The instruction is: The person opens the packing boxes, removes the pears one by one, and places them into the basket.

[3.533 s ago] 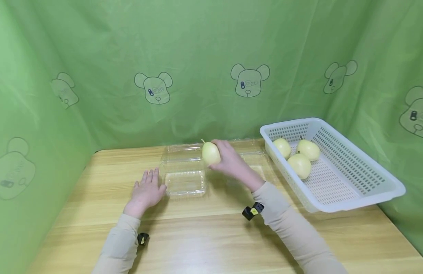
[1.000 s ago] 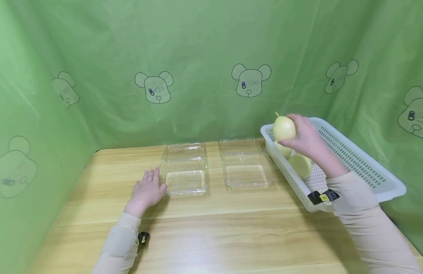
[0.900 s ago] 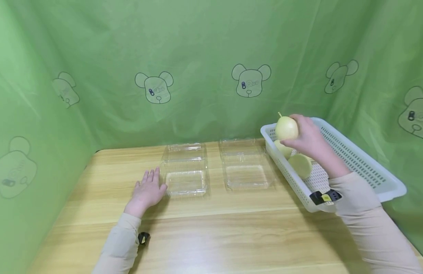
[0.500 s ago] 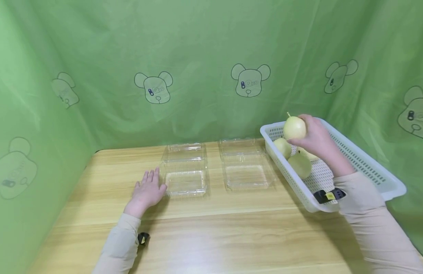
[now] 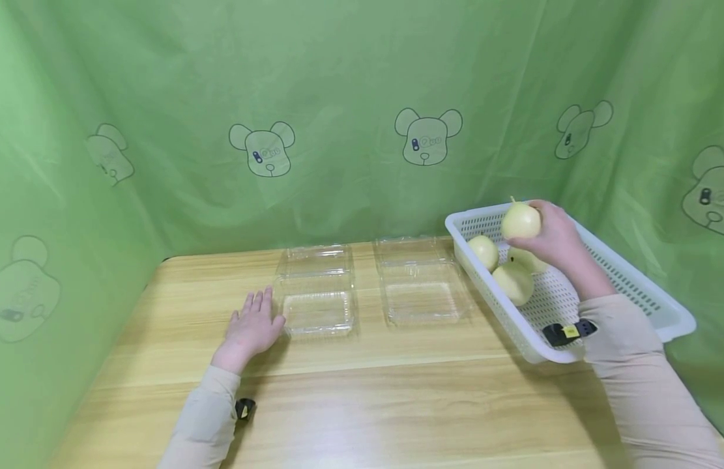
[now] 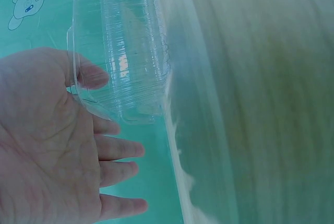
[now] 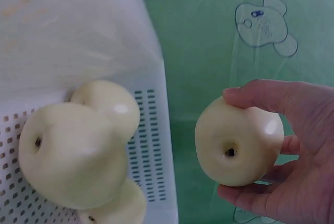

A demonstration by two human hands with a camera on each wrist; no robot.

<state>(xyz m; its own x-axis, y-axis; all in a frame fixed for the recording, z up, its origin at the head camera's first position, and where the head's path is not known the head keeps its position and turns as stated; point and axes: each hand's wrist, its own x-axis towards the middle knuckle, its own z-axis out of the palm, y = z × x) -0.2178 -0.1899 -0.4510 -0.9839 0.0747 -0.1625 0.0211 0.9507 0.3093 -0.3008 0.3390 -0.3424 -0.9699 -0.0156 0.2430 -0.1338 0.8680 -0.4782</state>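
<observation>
My right hand point(image 5: 555, 238) grips a pale yellow pear point(image 5: 521, 221) by its side, stem up, above the far part of the white basket point(image 5: 643, 342). In the right wrist view, thumb and fingers wrap around the pear point(image 7: 240, 140). Below it, three more pears lie together in the basket's left side, among them a front pear point(image 5: 513, 284) and a left pear point(image 5: 483, 252). My left hand point(image 5: 253, 332) has its fingers extended beside the left clear plastic clamshell box point(image 5: 317, 312); in the left wrist view its thumb overlaps the box's edge.
A second clear clamshell box point(image 5: 423, 303), lid folded back, stands between the left box and the basket. All rest on a wooden table point(image 5: 350, 404). Green curtains point(image 5: 338, 78) printed with bear heads enclose the back and sides.
My right hand has carried the pear from over the clear boxes to above the basket, drifting further right over the last second. My left hand has stayed in place.
</observation>
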